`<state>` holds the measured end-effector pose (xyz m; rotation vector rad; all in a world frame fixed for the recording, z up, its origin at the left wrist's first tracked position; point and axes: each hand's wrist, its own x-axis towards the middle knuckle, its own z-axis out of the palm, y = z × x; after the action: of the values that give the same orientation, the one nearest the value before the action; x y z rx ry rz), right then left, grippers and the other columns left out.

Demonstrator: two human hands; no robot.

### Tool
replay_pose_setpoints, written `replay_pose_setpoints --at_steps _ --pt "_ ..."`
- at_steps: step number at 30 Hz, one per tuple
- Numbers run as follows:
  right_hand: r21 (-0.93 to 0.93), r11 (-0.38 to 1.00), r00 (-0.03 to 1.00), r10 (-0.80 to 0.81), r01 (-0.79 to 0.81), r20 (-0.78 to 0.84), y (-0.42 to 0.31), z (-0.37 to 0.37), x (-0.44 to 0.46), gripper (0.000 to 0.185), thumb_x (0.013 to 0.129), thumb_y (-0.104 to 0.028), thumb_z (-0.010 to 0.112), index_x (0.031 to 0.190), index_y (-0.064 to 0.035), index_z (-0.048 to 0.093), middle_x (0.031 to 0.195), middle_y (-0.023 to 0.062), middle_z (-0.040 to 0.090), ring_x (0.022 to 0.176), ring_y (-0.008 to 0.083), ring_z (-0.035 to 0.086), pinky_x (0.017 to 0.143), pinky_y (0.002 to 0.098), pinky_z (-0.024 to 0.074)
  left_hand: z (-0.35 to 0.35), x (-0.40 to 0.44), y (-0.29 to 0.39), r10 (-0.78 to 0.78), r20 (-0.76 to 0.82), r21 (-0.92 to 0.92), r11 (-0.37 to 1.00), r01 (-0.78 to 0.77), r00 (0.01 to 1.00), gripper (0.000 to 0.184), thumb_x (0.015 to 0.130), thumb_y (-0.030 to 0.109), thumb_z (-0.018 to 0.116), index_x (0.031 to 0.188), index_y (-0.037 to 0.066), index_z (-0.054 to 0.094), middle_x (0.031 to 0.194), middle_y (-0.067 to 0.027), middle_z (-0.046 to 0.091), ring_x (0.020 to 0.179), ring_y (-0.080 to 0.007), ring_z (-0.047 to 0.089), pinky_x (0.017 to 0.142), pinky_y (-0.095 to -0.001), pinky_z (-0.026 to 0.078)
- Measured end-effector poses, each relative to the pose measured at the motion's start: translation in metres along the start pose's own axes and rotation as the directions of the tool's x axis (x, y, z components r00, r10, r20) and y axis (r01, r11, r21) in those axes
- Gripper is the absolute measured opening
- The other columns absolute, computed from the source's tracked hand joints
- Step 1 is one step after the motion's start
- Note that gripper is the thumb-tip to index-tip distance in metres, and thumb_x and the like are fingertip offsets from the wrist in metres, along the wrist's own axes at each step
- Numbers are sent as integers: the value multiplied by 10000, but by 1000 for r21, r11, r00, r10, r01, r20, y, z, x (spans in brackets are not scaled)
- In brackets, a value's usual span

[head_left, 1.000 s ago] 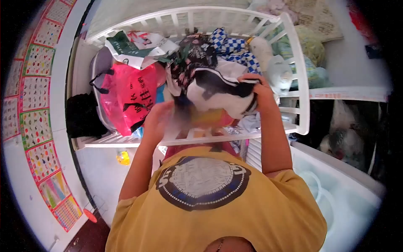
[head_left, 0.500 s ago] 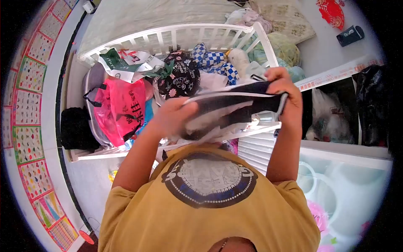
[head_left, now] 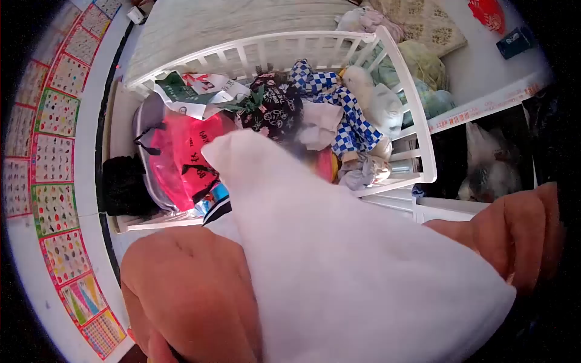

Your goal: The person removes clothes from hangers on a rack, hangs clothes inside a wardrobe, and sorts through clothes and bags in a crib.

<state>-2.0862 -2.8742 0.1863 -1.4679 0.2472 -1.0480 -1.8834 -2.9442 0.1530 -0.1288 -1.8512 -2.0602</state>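
A white cloth garment [head_left: 363, 266] is spread large and close before me, hiding my shirt and the crib's near side. My left hand [head_left: 187, 284] is curled closed at its left edge, where a strip of black-and-white trim [head_left: 218, 209] shows. At its right edge my right hand [head_left: 514, 236] is closed too, fingers bent round the fabric. Beyond the cloth stands the white slatted crib [head_left: 426, 151], filled with a pink plastic bag [head_left: 181, 157], a black patterned cloth bundle [head_left: 272, 109] and blue-and-white checked fabric [head_left: 354, 121].
A black fluffy thing [head_left: 127, 184] sits at the crib's left end. Along the left wall run picture charts [head_left: 54, 157]. Right of the crib, an open compartment holds plastic bags [head_left: 493, 160]. A bed or mat [head_left: 242, 21] lies behind the crib.
The dark garment with white trim, held over the crib half a second ago, has come up close to me, and its white side now shows. Both hands have moved nearer and farther apart.
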Motion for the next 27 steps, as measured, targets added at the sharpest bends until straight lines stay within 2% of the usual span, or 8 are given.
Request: replay_pose_setpoints --at_steps 8,12,16,17,20,23,26,27 --pt "69 997 997 25 -19 -78 -29 -2 -7 142 924 -175 663 846 -138 550 894 97 546 748 262 514 711 415 480 -9 -2 12 -18 11 44 999 18 1000 519 785 156 774 1287 113 647 1183 -129 679 1050 -313 679 902 -389 550" --pt "81 997 952 10 16 -307 -52 -17 -16 156 932 -165 664 846 -141 536 878 90 556 716 258 516 686 411 487 -33 -2 18 -130 -234 176 969 174 963 583 744 116 800 1303 135 636 1199 -133 667 1061 -340 674 902 -401 549" --pt "-157 969 863 -243 193 -444 7 -79 -73 130 955 -273 654 980 -167 584 990 83 577 916 256 584 822 413 545 -60 -9 -39 -54 -526 649 619 442 849 618 718 82 803 1306 167 635 1145 -131 650 1021 -369 663 857 -430 550" --pt "-248 956 809 -267 155 -524 15 -86 -80 150 950 -271 667 939 -160 566 1007 98 574 940 262 587 840 414 547 -66 -15 -63 49 -542 764 444 468 839 601 724 78 786 1298 184 643 1078 -126 644 973 -377 657 813 -450 553" --pt "-365 912 563 -206 -185 -800 44 -84 -105 257 932 -263 703 815 -142 510 1057 143 564 1012 279 598 892 419 551 -75 -33 -108 24 -619 715 429 551 785 545 753 -3 704 1276 147 676 1067 -169 673 982 -370 674 836 -406 559" --pt "-351 879 573 -113 -324 -812 88 -99 -127 171 896 -156 722 1030 -121 622 1141 136 594 1068 258 592 981 388 502 -80 -41 -143 103 -663 634 603 484 741 475 795 20 668 1264 97 670 1052 -176 695 973 -340 696 837 -386 560" --pt "-455 723 667 13 -521 -745 134 -81 -90 664 844 -187 789 1437 -126 496 1359 114 562 1246 261 561 1077 380 450 -68 -25 -147 -160 -695 169 911 376 701 363 852 51 629 1212 28 669 1024 -196 721 957 -295 708 859 -378 537" --pt "-472 604 676 158 -643 -719 166 -85 -109 735 851 -220 795 1494 -129 449 1410 106 540 1286 254 542 1097 377 436 -64 -21 -158 -91 -679 209 927 312 728 364 862 40 604 1221 20 662 1000 -185 719 934 -255 708 846 -356 533"
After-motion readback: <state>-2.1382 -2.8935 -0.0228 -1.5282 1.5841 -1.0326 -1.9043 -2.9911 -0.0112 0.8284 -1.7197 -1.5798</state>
